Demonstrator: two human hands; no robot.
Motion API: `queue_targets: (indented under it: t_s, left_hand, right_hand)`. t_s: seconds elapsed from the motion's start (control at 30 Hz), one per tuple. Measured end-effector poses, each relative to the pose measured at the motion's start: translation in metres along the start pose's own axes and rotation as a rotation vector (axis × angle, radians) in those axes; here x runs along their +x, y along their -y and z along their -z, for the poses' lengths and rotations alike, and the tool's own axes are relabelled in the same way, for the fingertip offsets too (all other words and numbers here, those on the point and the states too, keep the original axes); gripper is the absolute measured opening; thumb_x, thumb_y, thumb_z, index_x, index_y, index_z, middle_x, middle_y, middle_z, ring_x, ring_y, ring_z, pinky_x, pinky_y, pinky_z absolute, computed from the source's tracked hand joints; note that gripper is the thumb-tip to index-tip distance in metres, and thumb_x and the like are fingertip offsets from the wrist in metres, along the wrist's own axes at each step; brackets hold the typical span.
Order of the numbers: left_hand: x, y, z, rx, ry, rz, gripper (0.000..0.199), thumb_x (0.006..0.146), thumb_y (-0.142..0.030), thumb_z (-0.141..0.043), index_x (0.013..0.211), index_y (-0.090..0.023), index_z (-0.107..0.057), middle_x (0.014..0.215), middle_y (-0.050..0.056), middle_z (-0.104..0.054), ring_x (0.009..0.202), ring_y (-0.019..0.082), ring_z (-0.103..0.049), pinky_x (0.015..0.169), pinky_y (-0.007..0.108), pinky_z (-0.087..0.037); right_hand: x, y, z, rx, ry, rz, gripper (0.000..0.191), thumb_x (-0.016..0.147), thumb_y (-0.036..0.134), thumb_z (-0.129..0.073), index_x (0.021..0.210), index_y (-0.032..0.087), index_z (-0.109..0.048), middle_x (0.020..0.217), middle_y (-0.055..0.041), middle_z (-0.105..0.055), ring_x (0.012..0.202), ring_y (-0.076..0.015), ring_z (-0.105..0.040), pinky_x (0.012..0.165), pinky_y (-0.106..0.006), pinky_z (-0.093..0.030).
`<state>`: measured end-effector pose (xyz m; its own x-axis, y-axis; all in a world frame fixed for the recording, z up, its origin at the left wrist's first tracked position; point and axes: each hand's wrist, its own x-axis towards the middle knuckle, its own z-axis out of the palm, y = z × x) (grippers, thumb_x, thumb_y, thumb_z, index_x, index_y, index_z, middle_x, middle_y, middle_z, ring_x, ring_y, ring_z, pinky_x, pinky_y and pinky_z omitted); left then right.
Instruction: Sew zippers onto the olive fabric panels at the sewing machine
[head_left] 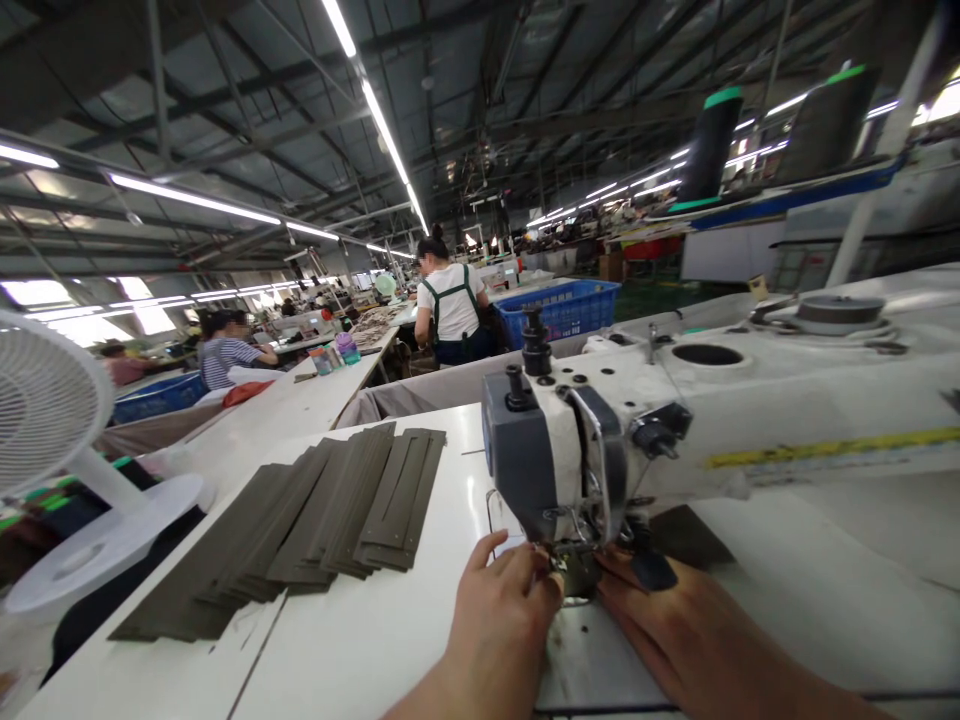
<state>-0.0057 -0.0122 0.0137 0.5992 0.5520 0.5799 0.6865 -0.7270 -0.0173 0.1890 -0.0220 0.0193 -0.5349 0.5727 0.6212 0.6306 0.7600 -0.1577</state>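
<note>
A white and grey sewing machine (pixel 551 440) stands over the white table (pixel 315 660). Beside its needle area, on the left, my left hand (pixel 506 610) has its fingers bent together at a small dark piece of fabric (pixel 579 575). My right hand (pixel 667 620) reaches in from the right, its fingertips at the same piece, partly hidden by the presser parts. Another dark olive piece (pixel 690 537) lies behind my right hand. Overlapping stacks of olive fabric strips (pixel 330 510) are spread on the table to the left of the machine.
A white fan (pixel 112 540) stands at the left edge. Beyond the table are a blue crate (pixel 555 312), a person in a white shirt (pixel 452 305) and another in stripes (pixel 225 355). Thread cones (pixel 712 150) stand at the upper right. A yellow tape measure (pixel 832 450) runs along the machine arm.
</note>
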Motion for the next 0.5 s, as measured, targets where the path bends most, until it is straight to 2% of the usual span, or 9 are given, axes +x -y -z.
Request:
queue_targets:
  t_s: [0.17, 0.23, 0.33, 0.4, 0.5]
  left_hand:
    - [-0.001, 0.001, -0.004, -0.004, 0.032, 0.016, 0.006, 0.08, -0.018, -0.064, 0.085, -0.02, -0.06, 0.088, 0.0, -0.065, 0.081, 0.014, -0.062, 0.089, 0.034, -0.042]
    - [-0.002, 0.001, -0.006, -0.015, 0.035, 0.03, 0.006, 0.079, -0.018, -0.065, 0.083, -0.02, -0.061, 0.089, 0.001, -0.066, 0.08, 0.015, -0.062, 0.086, 0.034, -0.044]
    - [-0.003, 0.001, -0.004, -0.024, 0.033, 0.04, 0.007, 0.079, -0.015, -0.065, 0.083, -0.02, -0.061, 0.09, 0.001, -0.067, 0.079, 0.015, -0.063, 0.085, 0.034, -0.045]
    - [-0.004, 0.001, 0.001, -0.048, 0.034, 0.047, 0.009, 0.079, -0.015, -0.066, 0.084, -0.02, -0.061, 0.093, 0.001, -0.067, 0.083, 0.015, -0.063, 0.089, 0.035, -0.043]
    - [-0.006, -0.001, 0.01, -0.153, -0.003, 0.059, 0.007, 0.081, -0.018, -0.063, 0.086, -0.022, -0.061, 0.093, -0.002, -0.067, 0.086, 0.014, -0.063, 0.095, 0.037, -0.039]
  right_hand:
    - [-0.005, -0.011, -0.005, -0.042, 0.008, -0.01, 0.027, 0.086, 0.013, -0.037, 0.097, 0.017, -0.062, 0.095, -0.0103, -0.067, 0.089, -0.018, -0.063, 0.077, -0.03, -0.052]
    - [-0.008, -0.023, -0.006, -0.134, 0.016, -0.046, 0.023, 0.087, 0.023, -0.044, 0.098, 0.015, -0.062, 0.097, -0.0114, -0.066, 0.092, -0.0216, -0.062, 0.079, -0.035, -0.052]
    - [-0.017, -0.035, -0.002, -0.318, -0.014, -0.063, 0.033, 0.088, 0.037, -0.045, 0.098, 0.012, -0.062, 0.097, -0.0149, -0.066, 0.092, -0.0263, -0.062, 0.077, -0.041, -0.053]
    - [-0.027, -0.031, 0.005, -0.451, -0.065, -0.022, 0.038, 0.091, 0.038, -0.037, 0.098, 0.01, -0.063, 0.096, -0.0163, -0.067, 0.087, -0.0269, -0.064, 0.071, -0.04, -0.055]
    - [-0.052, -0.011, 0.013, -0.59, -0.143, 0.139, 0.042, 0.091, 0.04, -0.033, 0.089, 0.014, -0.066, 0.086, -0.0143, -0.069, 0.069, -0.0254, -0.065, 0.054, -0.035, -0.053]
